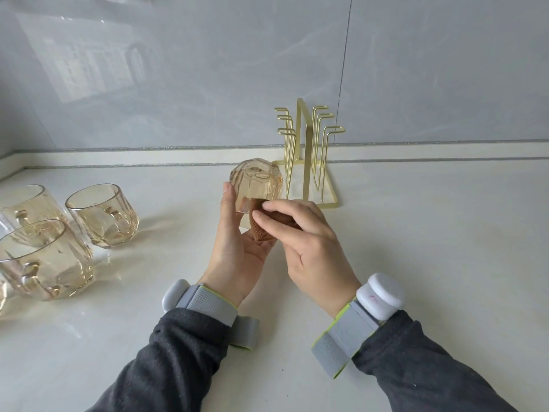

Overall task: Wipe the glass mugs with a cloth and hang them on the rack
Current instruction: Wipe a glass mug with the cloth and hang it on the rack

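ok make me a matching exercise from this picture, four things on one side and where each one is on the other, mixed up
Things:
1. mug being wiped
2. cloth
3. rack
4. other mugs

Places:
a. pinched by the right hand
b. upright on the counter, far left
c. tipped on its side in the left hand
d. by the wall, nothing hanging on it

Pairs: 1-c, 2-a, 3-d, 4-b

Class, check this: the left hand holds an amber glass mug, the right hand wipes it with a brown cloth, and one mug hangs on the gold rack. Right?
No. In the head view nothing hangs on the gold rack. The left hand, amber glass mug, right hand and brown cloth are as stated.
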